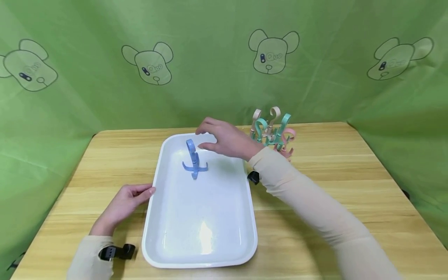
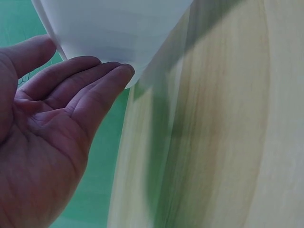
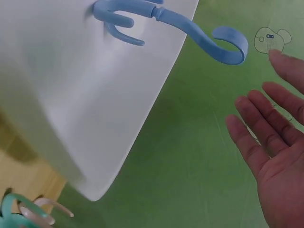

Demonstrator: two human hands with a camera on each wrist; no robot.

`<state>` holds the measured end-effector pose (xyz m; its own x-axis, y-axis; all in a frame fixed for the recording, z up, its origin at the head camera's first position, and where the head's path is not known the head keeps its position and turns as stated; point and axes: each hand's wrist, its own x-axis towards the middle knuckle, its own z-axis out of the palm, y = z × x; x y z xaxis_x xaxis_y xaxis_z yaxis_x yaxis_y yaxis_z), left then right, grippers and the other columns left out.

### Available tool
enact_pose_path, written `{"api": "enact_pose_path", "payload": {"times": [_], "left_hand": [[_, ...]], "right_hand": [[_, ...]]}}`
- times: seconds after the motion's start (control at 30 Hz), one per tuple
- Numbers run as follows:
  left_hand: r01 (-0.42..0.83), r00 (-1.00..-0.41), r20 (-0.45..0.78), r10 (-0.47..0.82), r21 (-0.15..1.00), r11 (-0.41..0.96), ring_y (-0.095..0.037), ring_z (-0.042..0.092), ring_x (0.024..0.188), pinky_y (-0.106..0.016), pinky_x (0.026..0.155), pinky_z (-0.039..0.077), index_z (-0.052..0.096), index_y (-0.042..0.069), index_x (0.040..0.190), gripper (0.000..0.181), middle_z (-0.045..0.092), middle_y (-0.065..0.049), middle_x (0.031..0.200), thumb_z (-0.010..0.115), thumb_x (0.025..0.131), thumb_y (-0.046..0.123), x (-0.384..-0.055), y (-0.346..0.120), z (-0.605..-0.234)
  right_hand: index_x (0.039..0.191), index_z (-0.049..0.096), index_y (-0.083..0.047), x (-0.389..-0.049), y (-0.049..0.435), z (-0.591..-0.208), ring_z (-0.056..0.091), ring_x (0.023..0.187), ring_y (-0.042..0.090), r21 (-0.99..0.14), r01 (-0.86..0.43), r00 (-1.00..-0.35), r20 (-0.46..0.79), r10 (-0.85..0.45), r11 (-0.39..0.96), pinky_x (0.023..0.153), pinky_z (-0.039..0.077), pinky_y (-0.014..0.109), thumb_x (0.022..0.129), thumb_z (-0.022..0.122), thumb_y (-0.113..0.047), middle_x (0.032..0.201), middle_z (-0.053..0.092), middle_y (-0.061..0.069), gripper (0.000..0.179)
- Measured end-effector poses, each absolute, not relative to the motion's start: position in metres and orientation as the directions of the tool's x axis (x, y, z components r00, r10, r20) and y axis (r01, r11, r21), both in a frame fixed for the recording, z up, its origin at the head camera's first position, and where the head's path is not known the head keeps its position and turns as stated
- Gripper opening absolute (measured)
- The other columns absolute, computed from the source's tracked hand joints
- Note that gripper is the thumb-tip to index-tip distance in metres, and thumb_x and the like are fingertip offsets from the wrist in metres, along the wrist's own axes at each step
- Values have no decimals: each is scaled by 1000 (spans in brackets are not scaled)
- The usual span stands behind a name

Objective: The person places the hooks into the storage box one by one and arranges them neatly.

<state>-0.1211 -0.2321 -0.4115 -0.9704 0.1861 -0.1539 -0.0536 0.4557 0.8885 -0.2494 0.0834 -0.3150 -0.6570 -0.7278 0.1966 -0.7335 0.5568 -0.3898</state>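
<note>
A blue rotating hook point(image 1: 194, 163), with a curved top and several small arms at its base, stands upright in the white tray point(image 1: 201, 263) toward the far left. My right hand point(image 1: 224, 138) hovers just right of the hook's top, fingers and thumb apart and holding nothing. In the right wrist view, a gap shows between the right hand point(image 3: 280, 137) and the curved end of the blue hook point(image 3: 223, 52). My left hand point(image 1: 124, 200) holds the tray's left edge, with the thumb at the rim and fingers against the outer wall point(image 2: 128, 35).
Right of the tray's far end stands a cluster of similar hooks: green point(image 1: 283, 124), beige point(image 1: 275, 112) and pink point(image 1: 289, 134). They rest on the wooden table point(image 1: 325, 179). A green curtain point(image 1: 210, 85) hangs behind and along the sides.
</note>
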Motion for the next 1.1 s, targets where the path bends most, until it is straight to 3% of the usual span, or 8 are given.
{"api": "enact_pose_path", "payload": {"times": [0.53,0.87,1.1], "left_hand": [[-53,-969,-160,191,881,471,-36,55,121,-43,99,46,57,-10,130,52,60,-23,128,58,101,33,-120,-234,-407],[-62,-962,-172,212,892,448,-36,54,122,-43,100,46,54,-10,131,52,58,-23,130,57,101,32,-121,-231,-408],[-55,-962,-167,214,892,449,-35,54,122,-43,99,46,54,-10,132,53,58,-23,130,57,101,34,-122,-232,-411]], "right_hand": [[116,66,-7,-241,143,-311,59,103,17,-374,-721,-688,291,-664,583,90,50,30,93,70,-21,114,61,2,27],[117,65,-6,-234,181,-313,60,102,20,-416,-669,-743,343,-575,616,88,51,37,93,71,-18,120,60,2,28],[116,66,-8,-230,205,-310,58,107,25,-457,-607,-795,354,-492,650,95,47,43,91,72,-13,117,62,4,25]]}}
